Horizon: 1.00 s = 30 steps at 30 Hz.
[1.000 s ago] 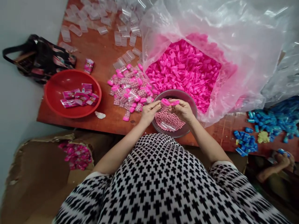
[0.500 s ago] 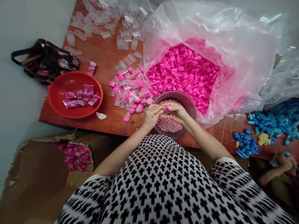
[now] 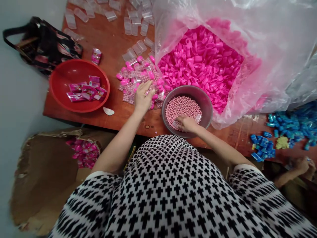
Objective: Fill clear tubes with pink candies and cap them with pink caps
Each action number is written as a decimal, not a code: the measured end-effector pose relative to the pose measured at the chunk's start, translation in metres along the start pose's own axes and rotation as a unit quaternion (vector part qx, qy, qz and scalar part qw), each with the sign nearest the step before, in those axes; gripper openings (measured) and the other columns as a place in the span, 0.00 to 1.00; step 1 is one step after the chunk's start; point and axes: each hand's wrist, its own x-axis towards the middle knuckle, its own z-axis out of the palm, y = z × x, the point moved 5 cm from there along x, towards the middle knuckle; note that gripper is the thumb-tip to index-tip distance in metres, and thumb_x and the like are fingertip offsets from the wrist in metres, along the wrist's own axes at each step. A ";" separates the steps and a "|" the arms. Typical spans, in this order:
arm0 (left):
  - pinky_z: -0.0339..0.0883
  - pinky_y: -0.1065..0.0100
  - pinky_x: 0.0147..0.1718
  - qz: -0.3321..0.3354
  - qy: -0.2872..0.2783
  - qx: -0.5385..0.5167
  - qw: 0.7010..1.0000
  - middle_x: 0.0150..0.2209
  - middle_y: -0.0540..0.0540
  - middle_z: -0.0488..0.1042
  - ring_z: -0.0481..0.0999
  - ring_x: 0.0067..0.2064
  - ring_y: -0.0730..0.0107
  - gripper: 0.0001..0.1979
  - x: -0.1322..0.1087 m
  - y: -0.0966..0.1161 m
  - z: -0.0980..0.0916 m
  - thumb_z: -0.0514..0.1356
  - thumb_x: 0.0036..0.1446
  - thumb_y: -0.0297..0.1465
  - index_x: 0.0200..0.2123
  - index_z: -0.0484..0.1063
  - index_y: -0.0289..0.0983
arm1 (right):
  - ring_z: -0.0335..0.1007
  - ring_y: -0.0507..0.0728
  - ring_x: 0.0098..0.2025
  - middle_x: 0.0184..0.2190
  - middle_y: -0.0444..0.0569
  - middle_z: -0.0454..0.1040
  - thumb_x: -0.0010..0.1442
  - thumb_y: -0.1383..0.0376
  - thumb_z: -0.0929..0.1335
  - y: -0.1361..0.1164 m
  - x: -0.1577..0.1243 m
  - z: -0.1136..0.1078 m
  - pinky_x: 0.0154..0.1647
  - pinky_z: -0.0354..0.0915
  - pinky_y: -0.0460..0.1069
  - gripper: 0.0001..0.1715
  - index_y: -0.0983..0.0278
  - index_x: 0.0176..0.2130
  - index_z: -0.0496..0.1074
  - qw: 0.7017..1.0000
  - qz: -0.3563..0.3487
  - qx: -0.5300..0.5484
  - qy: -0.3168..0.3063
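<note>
At the near edge of a pile of clear plastic containers [image 3: 128, 96] filled with pink beads and closed with bright pink caps is my left hand [image 3: 143, 97]. Its fingers are stretched out, with the thumb apart, and I see nothing gripped in it. My right hand [image 3: 187, 124] reaches into a grey bowl [image 3: 208, 112] of small round pink beads [image 3: 182, 107]. Its fingers close around a clear plastic container [image 3: 175, 124] lying among the beads, partly hidden by them. A second clear container [image 3: 198, 118] rests by the bowl's right wall.
Behind the bowl lies a large plastic bag [image 3: 267, 43] of loose pink caps [image 3: 198, 62]. A red bowl [image 3: 55, 86] with pink packets and a black floral bag [image 3: 56, 43] are at left. Blue pieces [image 3: 264, 148] lie right, near another person's hands [image 3: 303, 167].
My hands have parted from above the grey bowl, where they held a pink-capped container. The left went to the filled pile, the right down into the beads. The view has shifted slightly.
</note>
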 end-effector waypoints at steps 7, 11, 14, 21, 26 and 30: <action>0.68 0.63 0.49 -0.061 -0.091 0.022 0.994 0.45 0.44 0.78 0.77 0.46 0.65 0.17 -0.067 -0.003 0.038 0.58 0.56 0.32 0.49 0.73 0.35 | 0.68 0.59 0.45 0.45 0.55 0.72 0.59 0.62 0.64 0.011 0.000 0.026 0.42 0.62 0.49 0.18 0.64 0.49 0.68 0.995 0.064 -0.070 0.020; 0.69 0.62 0.47 -0.062 -0.160 0.081 0.982 0.42 0.43 0.79 0.78 0.43 0.64 0.12 -0.083 0.006 0.062 0.58 0.54 0.27 0.43 0.76 0.35 | 0.68 0.53 0.33 0.31 0.46 0.73 0.51 0.63 0.69 0.036 0.006 0.021 0.37 0.64 0.48 0.11 0.65 0.36 0.69 0.975 0.087 0.197 0.062; 0.71 0.62 0.43 -0.098 -0.201 0.076 0.972 0.39 0.43 0.79 0.78 0.40 0.62 0.12 -0.089 0.004 0.078 0.61 0.51 0.26 0.41 0.75 0.35 | 0.66 0.50 0.27 0.25 0.38 0.69 0.46 0.59 0.71 0.045 0.006 0.017 0.32 0.66 0.47 0.17 0.62 0.34 0.64 0.839 0.114 0.510 0.150; 0.76 0.65 0.33 -0.244 -0.174 -0.158 0.941 0.33 0.47 0.79 0.78 0.31 0.68 0.15 -0.098 -0.011 0.106 0.62 0.51 0.32 0.43 0.75 0.34 | 0.70 0.55 0.40 0.35 0.43 0.71 0.49 0.55 0.71 0.027 -0.005 -0.013 0.44 0.69 0.55 0.21 0.59 0.39 0.62 0.811 0.054 0.534 0.231; 0.75 0.64 0.32 -0.299 -0.244 -0.166 0.907 0.26 0.50 0.78 0.76 0.25 0.70 0.13 -0.089 -0.016 0.109 0.64 0.47 0.30 0.39 0.78 0.32 | 0.61 0.62 0.56 0.51 0.56 0.69 0.59 0.59 0.66 0.010 -0.009 -0.049 0.59 0.56 0.61 0.18 0.63 0.48 0.67 0.966 -0.150 0.138 0.159; 0.76 0.61 0.34 -0.274 -0.228 -0.144 0.923 0.33 0.46 0.80 0.78 0.29 0.67 0.18 -0.077 -0.019 0.105 0.65 0.48 0.32 0.44 0.77 0.33 | 0.62 0.62 0.52 0.49 0.59 0.70 0.63 0.64 0.62 0.025 0.004 -0.056 0.55 0.59 0.58 0.18 0.66 0.52 0.67 0.983 -0.150 -0.017 0.107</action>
